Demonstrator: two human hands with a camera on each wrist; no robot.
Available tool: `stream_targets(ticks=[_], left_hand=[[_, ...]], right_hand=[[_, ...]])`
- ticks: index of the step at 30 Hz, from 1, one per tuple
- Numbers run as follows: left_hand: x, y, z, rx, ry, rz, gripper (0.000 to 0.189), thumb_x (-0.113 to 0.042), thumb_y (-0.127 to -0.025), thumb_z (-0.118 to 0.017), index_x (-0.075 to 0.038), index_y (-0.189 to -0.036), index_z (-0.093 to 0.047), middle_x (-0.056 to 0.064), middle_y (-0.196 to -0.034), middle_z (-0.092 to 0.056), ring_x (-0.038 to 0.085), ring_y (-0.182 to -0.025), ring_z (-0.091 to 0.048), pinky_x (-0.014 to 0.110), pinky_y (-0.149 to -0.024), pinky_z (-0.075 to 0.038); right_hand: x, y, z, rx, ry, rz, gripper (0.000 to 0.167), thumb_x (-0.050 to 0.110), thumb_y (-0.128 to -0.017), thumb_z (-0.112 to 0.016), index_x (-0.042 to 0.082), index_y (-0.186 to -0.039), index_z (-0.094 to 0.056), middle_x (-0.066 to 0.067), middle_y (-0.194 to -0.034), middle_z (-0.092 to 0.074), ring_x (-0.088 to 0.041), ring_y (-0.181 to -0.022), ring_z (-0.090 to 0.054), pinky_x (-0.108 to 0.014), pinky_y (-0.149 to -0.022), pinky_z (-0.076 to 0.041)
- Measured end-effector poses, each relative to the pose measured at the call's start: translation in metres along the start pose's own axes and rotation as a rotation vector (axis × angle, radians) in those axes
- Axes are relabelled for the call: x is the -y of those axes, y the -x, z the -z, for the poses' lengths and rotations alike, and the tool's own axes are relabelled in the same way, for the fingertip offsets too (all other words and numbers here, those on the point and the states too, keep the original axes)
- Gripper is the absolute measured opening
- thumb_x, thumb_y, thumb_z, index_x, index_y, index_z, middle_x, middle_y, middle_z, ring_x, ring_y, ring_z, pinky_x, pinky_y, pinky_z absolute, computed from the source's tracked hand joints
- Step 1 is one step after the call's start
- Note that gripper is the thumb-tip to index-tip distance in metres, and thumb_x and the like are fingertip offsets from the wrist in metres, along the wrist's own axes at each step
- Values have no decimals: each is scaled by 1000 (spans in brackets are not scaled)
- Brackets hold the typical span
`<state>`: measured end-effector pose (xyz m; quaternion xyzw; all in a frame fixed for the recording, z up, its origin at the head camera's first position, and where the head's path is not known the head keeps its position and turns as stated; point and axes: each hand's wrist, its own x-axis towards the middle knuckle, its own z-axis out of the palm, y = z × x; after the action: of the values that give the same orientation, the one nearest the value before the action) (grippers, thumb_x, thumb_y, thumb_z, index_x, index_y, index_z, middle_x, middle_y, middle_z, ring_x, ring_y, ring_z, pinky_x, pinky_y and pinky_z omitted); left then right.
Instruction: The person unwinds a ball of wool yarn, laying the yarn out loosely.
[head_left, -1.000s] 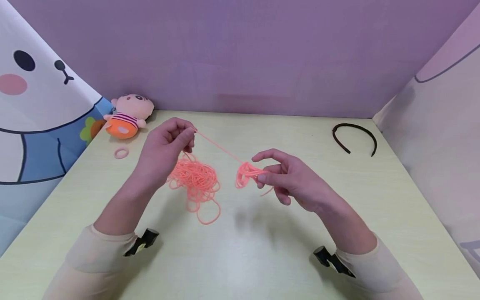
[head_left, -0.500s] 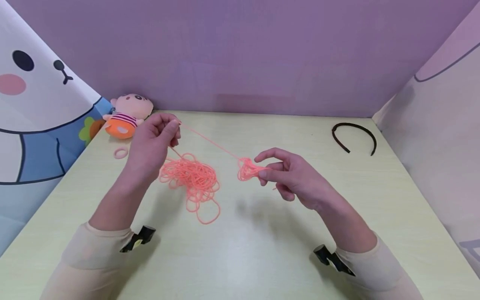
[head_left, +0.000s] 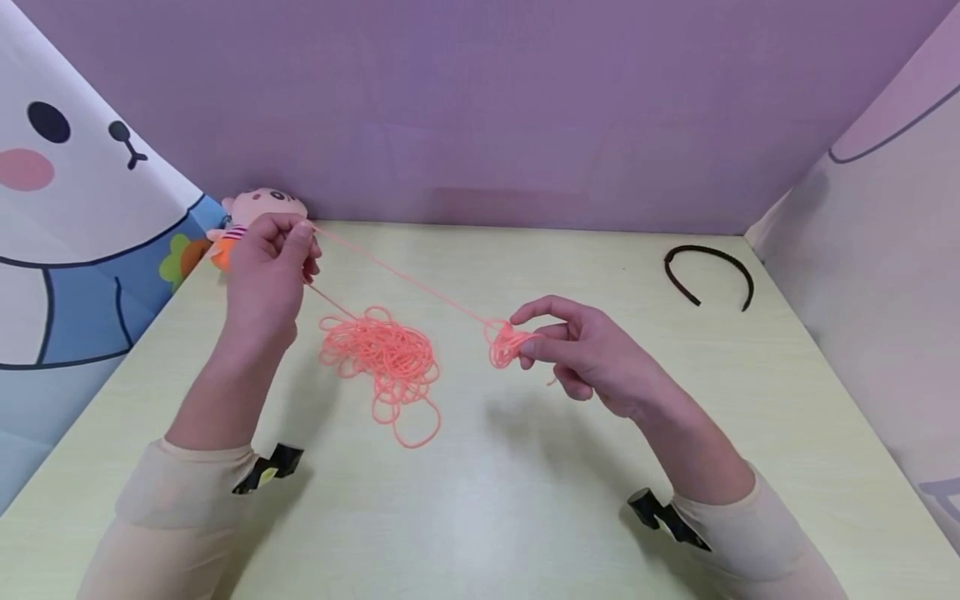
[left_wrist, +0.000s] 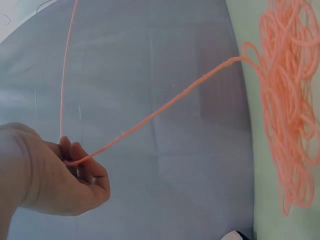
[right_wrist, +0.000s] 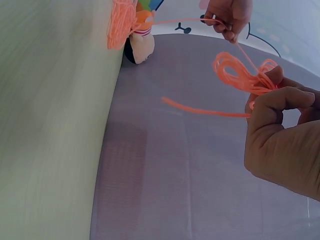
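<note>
My left hand [head_left: 268, 271], up at the left in front of the plush doll, pinches a strand of coral yarn [left_wrist: 150, 116] between thumb and fingers. From there one length runs taut across to my right hand [head_left: 588, 354], and another drops to a loose tangled pile of yarn [head_left: 386, 354] on the table. The right hand pinches a small looped bundle of the same yarn [head_left: 508, 343] above the table. In the right wrist view a free yarn end [right_wrist: 205, 111] sticks out from beneath those fingers.
A plush doll [head_left: 270, 202] sits at the back left corner, partly covered by the left hand. A dark headband [head_left: 708, 250] lies at the back right of the pale table [head_left: 480, 500]. A purple cloth wall [head_left: 480, 117] stands behind.
My left hand has moved left and slightly up, drawing out a longer strand from the bundle and lifting yarn from the pile. It now hides the pink ring. The right hand hardly moved.
</note>
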<state>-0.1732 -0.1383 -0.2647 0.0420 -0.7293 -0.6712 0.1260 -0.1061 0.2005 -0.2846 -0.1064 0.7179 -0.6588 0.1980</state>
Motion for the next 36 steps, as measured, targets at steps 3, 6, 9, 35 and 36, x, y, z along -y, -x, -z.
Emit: stream_targets(ticks=[3, 6, 9, 35, 36], left_hand=[[-1, -2, 2, -42, 2, 0, 16, -30, -103, -59, -16, -111, -60, 4, -95, -59, 18, -82, -53, 19, -67, -47], [-2, -4, 4, -87, 18, -13, 12, -28, -103, -58, -16, -107, -60, 4, -93, -59, 17, -78, -52, 19, -64, -45], [-3, -5, 8, -117, 53, -6, 12, -27, -103, -59, -16, -107, -60, 4, -92, -60, 16, -77, -52, 18, -62, -45], [-7, -17, 32, -269, 216, 65, 13, -27, -104, -55, -17, -112, -54, 2, -100, -51, 11, -83, -50, 14, -69, -47], [-7, -17, 34, -280, 219, 68, 13, -28, -104, -55, -17, -112, -54, 2, -101, -51, 11, -83, -50, 14, -69, -47]], right_hand=[[0, 0, 1, 4, 5, 0, 36, 7, -93, -67, 8, -128, -57, -6, -82, -67, -13, -41, -28, -23, -45, -27], [1, 0, 1, 7, 15, 2, 37, 5, -93, -65, 8, -128, -56, -7, -81, -67, -13, -40, -27, -23, -46, -31], [1, 0, 2, 11, 17, 2, 37, 5, -92, -64, 7, -128, -56, -7, -80, -67, -13, -40, -26, -23, -45, -28], [4, 1, 4, -25, 113, -69, 36, 23, -105, -49, -2, -89, -70, -6, -63, -55, -11, -45, -20, -25, -44, -13], [4, 1, 4, -23, 109, -75, 39, 24, -106, -48, -3, -89, -70, -5, -63, -55, -12, -45, -19, -25, -44, -13]])
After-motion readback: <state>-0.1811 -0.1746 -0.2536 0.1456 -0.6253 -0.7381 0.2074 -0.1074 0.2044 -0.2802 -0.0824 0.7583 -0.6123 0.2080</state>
